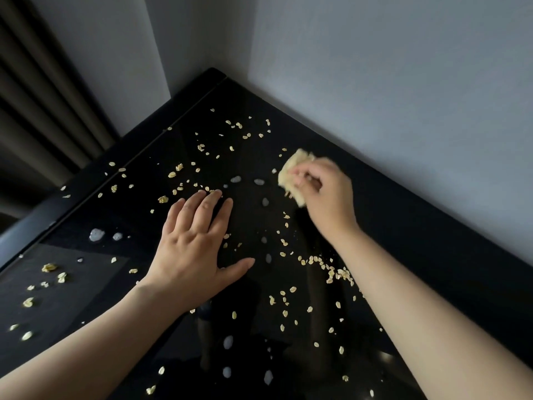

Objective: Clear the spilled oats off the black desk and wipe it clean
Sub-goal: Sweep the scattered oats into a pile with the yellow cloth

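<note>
Oats (337, 274) dot the black desk (403, 226); right hand (326, 192) curls fingers round a yellowish cloth (291, 166) lying near-to-far, left hand (193, 249) rests flat-fingered.

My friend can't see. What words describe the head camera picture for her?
A right hand grips a pale yellow wad over a black desk strewn with oats and white foamy blobs; the left hand lies spread, palm down.

Glossy, mirror-smooth black desk (251, 215). Dry, matt, flaky oats (340, 274) and frothy white foam blobs (96, 234). Soft, matt, crumpled pale-yellow cloth (291, 166).
</note>
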A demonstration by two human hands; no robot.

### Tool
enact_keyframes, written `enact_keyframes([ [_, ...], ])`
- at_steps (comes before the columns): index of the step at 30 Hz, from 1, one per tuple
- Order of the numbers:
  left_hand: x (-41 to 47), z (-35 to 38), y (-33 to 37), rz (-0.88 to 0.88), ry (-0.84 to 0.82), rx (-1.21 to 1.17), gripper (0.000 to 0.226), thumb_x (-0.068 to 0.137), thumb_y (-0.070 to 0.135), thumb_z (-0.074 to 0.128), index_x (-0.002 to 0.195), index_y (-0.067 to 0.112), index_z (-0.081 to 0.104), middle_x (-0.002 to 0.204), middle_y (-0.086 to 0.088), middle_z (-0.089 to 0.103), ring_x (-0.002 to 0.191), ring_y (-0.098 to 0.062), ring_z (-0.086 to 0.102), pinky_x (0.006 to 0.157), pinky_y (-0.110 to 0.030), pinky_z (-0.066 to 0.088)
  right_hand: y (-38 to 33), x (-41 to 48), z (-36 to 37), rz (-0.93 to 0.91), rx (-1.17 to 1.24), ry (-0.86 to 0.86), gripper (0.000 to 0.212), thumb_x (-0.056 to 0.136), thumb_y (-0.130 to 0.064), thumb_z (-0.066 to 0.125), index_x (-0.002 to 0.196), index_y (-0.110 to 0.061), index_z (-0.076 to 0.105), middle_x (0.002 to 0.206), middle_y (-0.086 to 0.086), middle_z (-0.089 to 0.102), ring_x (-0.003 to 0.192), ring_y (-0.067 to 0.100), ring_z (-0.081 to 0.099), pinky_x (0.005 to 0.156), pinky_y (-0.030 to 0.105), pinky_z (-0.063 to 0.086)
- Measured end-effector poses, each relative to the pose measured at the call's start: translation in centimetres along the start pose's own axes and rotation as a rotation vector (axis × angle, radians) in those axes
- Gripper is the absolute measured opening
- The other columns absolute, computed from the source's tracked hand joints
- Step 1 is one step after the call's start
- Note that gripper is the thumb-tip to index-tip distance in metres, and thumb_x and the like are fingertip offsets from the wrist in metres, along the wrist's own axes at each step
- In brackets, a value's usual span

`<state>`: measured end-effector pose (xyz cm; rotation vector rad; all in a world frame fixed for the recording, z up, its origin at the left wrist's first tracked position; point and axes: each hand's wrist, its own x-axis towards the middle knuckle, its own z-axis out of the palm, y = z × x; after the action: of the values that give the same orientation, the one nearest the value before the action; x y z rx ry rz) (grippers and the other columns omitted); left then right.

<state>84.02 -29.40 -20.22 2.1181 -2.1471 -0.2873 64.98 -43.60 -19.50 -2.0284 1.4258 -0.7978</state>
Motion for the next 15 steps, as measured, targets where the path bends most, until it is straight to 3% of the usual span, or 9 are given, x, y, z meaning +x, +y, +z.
enact_keyframes([
  [3,0.0,-0.2,0.0,0.012,-0.011,-0.009,0.095,0.075,0.077,0.041,0.141,0.008,0.046,0.147,-0.013,0.039,0.137,-0.034,0.033,0.114,-0.053,0.023,-2.1,-5.2,-1.2,0.031,0.115,-0.187,0.018,0.084,-0.005,0.067,0.092,-0.02,0.075,0.091,-0.012,0.061,0.087,0.005,0.059,0.076,0.015,0.046],
  [5,-0.1,-0.3,-0.1,0.024,-0.025,-0.014,0.097,0.074,0.077,0.04,0.141,0.007,0.044,0.148,-0.013,0.039,0.138,-0.034,0.032,0.115,-0.053,0.022,-3.0,-6.3,-2.0,0.062,0.184,-0.203,0.02,0.084,-0.001,0.067,0.089,-0.019,0.075,0.093,-0.01,0.064,0.09,0.004,0.061,0.078,0.012,0.045],
  [11,-0.4,-1.4,-1.2,0.069,0.023,-0.035,0.096,0.078,0.074,0.041,0.144,0.004,0.039,0.155,-0.008,0.028,0.146,-0.025,0.019,0.12,-0.038,0.007,0.1,4.1,-2.1,0.068,0.043,0.183,0.019,0.084,-0.007,0.061,0.09,-0.02,0.073,0.096,0.001,0.069,0.091,0.013,0.063,0.083,0.026,0.049],
  [15,-0.6,-1.9,-3.0,0.013,0.048,-0.034,0.097,0.078,0.074,0.038,0.145,0.003,0.036,0.157,-0.008,0.024,0.147,-0.023,0.012,0.12,-0.042,0.009,1.5,9.4,0.1,0.208,0.0,0.235,0.017,0.087,-0.008,0.061,0.092,-0.02,0.073,0.104,-0.002,0.069,0.096,0.011,0.063,0.078,0.012,0.045],
])
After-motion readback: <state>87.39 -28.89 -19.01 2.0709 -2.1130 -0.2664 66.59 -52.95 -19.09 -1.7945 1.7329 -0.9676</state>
